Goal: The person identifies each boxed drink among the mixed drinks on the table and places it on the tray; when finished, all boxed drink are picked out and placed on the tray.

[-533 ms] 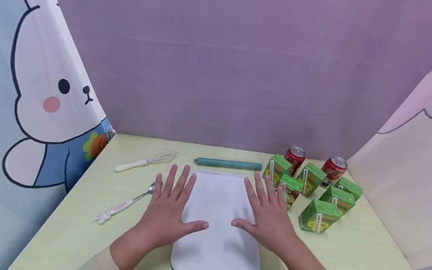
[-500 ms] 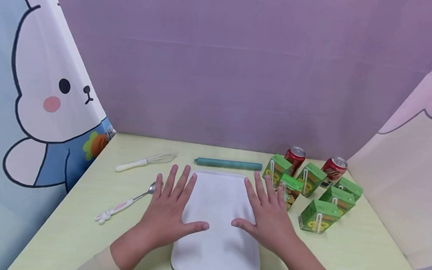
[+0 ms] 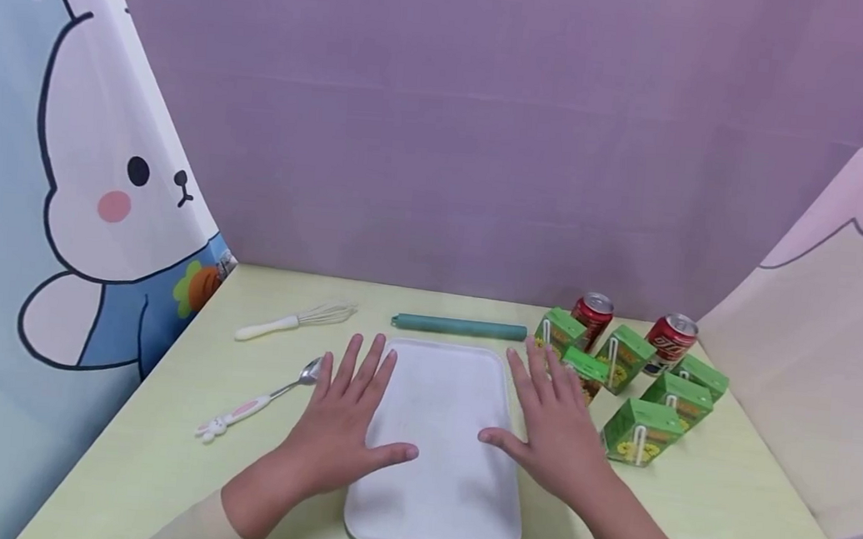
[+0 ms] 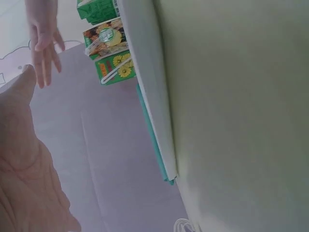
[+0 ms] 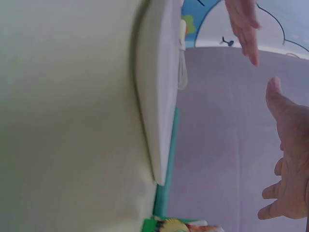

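Observation:
A white rectangular tray (image 3: 436, 470) lies on the table in front of the person. Above its left edge the left hand (image 3: 337, 430) hovers palm down, fingers spread and straight, holding nothing. The right hand (image 3: 559, 433) is held the same way over the tray's right edge, its fingertips overlapping the nearest green drink cartons in the head view. Both wrist views show a gap between the hands and the tray (image 4: 149, 87). In the right wrist view, the right hand's (image 5: 292, 154) thumb stands apart from its fingers.
Several green drink cartons (image 3: 641, 434) and two red soda cans (image 3: 670, 340) stand on the right. A teal rod (image 3: 459, 327) lies behind the tray. A whisk (image 3: 296, 320) and a spoon with a rabbit handle (image 3: 257, 403) lie on the left. A purple curtain hangs behind.
The right hand has moved slightly to the right and away from the left hand. The head view has shifted a little. The left hand stays nearly still, and the objects keep their places.

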`<state>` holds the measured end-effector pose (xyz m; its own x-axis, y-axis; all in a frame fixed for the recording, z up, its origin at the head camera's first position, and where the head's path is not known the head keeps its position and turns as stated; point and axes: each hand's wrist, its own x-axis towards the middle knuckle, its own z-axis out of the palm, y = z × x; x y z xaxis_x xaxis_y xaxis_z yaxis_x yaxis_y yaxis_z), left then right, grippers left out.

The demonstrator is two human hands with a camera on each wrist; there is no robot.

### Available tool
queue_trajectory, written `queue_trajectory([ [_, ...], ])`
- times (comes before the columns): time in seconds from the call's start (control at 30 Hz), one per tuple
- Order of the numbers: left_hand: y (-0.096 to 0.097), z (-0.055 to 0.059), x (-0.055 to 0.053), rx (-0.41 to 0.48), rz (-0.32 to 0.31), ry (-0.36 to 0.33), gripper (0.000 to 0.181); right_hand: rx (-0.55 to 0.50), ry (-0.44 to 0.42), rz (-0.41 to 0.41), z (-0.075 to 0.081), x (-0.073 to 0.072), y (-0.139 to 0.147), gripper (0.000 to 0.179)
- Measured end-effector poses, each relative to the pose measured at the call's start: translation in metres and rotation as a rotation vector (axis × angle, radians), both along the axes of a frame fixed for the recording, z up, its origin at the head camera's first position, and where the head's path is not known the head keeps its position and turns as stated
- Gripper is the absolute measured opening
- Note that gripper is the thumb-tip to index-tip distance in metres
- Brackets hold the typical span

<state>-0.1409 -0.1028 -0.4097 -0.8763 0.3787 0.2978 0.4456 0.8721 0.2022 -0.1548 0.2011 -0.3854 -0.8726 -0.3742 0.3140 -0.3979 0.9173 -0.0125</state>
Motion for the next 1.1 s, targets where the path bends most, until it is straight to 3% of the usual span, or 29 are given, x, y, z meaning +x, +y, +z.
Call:
queue_trajectory([
  [0.13, -0.004, -0.005, 0.002, 0.106, -0.03, -0.124, 0.111, -0.072, 0.017, -0.015, 0.012, -0.002, 0.016, 0.105],
  [0.37, -0.016, -0.008, 0.0, 0.461, 0.018, -0.503, 0.114, -0.213, -0.075, -0.08, 0.042, -0.01, 0.052, 0.099],
  [0.53, -0.025, -0.015, 0.004, 0.5, 0.075, -0.647, 0.115, -0.226, -0.159, -0.13, 0.051, -0.016, 0.072, 0.103],
  [0.67, -0.031, -0.023, 0.01, 0.452, 0.1, -0.713, 0.116, -0.205, -0.251, -0.16, 0.049, -0.024, 0.081, 0.103],
  [0.8, -0.035, -0.031, 0.014, 0.385, 0.043, -0.744, 0.121, -0.171, -0.337, -0.164, 0.042, -0.038, 0.083, 0.105],
  [0.93, -0.036, -0.036, 0.016, 0.318, -0.035, -0.708, 0.128, -0.126, -0.375, -0.154, 0.035, -0.054, 0.083, 0.107],
  [1.1, -0.035, -0.041, 0.017, 0.244, -0.076, -0.632, 0.137, -0.068, -0.412, -0.173, 0.026, -0.07, 0.082, 0.1],
])
